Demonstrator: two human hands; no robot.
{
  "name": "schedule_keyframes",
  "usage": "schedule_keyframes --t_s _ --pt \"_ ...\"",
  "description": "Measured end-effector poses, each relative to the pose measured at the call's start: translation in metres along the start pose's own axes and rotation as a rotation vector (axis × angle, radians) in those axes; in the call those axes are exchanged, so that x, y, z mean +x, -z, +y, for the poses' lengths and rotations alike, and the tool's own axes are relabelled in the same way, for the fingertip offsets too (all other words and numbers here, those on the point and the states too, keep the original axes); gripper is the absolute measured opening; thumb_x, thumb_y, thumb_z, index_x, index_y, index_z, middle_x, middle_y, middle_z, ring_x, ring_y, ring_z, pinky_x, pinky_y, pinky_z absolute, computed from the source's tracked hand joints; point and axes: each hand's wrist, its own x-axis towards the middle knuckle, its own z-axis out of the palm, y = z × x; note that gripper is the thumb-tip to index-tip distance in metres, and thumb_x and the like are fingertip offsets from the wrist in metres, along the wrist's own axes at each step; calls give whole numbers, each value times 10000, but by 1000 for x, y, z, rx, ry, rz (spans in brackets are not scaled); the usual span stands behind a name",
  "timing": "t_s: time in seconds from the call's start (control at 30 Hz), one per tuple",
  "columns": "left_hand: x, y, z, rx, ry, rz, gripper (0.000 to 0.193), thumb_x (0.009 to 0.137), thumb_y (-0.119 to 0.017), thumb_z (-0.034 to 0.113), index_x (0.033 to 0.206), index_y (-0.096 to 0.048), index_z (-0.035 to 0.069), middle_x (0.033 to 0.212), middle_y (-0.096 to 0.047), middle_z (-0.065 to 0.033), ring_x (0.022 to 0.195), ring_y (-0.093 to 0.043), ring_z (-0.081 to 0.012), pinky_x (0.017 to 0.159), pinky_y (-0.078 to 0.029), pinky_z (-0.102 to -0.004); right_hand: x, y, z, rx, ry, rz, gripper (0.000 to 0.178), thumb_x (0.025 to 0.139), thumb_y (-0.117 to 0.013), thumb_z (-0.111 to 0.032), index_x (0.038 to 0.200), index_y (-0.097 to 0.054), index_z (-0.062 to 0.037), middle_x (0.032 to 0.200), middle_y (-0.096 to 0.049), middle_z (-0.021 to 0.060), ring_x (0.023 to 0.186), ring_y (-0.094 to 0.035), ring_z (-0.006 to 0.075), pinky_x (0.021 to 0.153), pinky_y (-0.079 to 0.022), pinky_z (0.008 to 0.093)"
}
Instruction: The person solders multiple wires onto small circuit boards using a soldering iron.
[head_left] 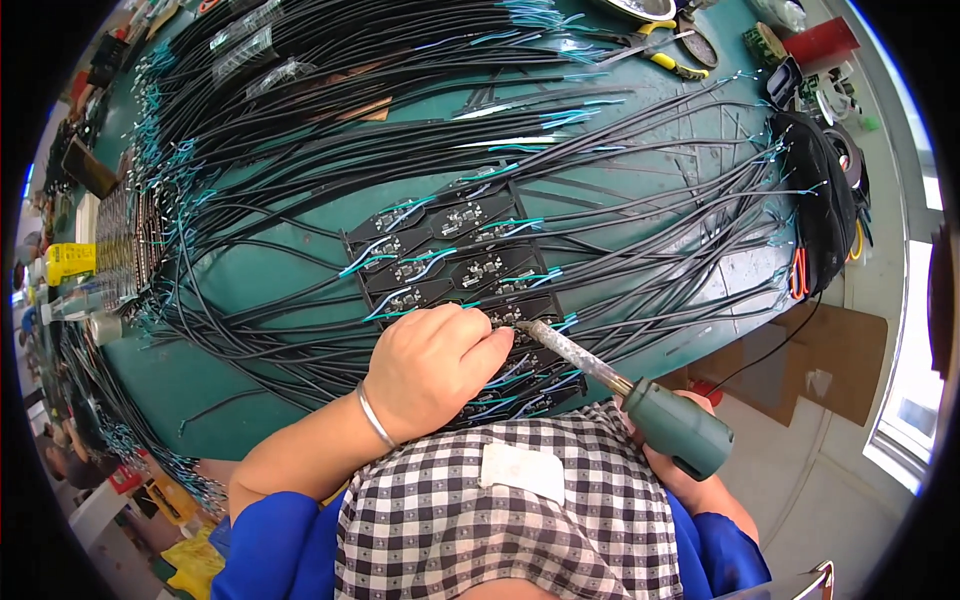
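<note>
A panel of black circuit boards [462,220] lies on the green table, with teal wires and black cables joined along it. Over its near part, my left hand [428,362] is closed, thumb and forefinger pinched together at the boards. Whatever those fingertips hold is hidden. My right hand [672,474] grips a soldering iron [680,428] by its dark green handle and is partly covered by it. The iron's pale, crusted barrel [570,350] slants up and left, so that its tip meets the board area right beside my left fingertips.
Bundles of black cables [330,110] with teal ends cover the table's far left. Yellow-handled pliers [678,66] lie at the back right, near a red cylinder [822,44]. A black bag [815,200] sits at the right edge, and cardboard [840,360] lies below it.
</note>
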Motion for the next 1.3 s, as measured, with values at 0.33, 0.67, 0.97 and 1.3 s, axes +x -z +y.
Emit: schedule_keyframes --t_s 0.33,0.67,0.97,1.3 --pt "3 -3 -3 -22 -1 37 188 660 -679 38 847 -681 63 714 -567 -25 571 -532 -181 448 -409 -300 13 11 -10 5 1 -24 341 683 -727 -93 1018 -664 -77 1024 -658 66 929 -626 241 785 -509 326" --pt "3 -1 -2 10 8 -14 140 726 -648 109 860 -649 68 735 -518 -24 639 -547 -171 508 -445 -297 16 16 -12 16 -72 34 265 736 -722 -175 961 -645 -57 885 -651 79 783 -627 250 701 -504 340" --pt "4 0 -3 14 -1 -17 166 720 -649 103 882 -657 71 737 -522 -22 637 -546 -169 506 -436 -292 -1 0 5 838 -484 9 210 788 -599 -131 960 -630 -14 772 -657 75 706 -636 166 684 -494 281" --pt "3 7 4 12 15 -37 270 620 -671 14 887 -680 53 734 -571 -35 597 -551 -200 479 -437 -314 12 -4 6 609 -419 -60 208 773 -627 -90 966 -639 -14 928 -666 122 864 -660 272 779 -510 325"
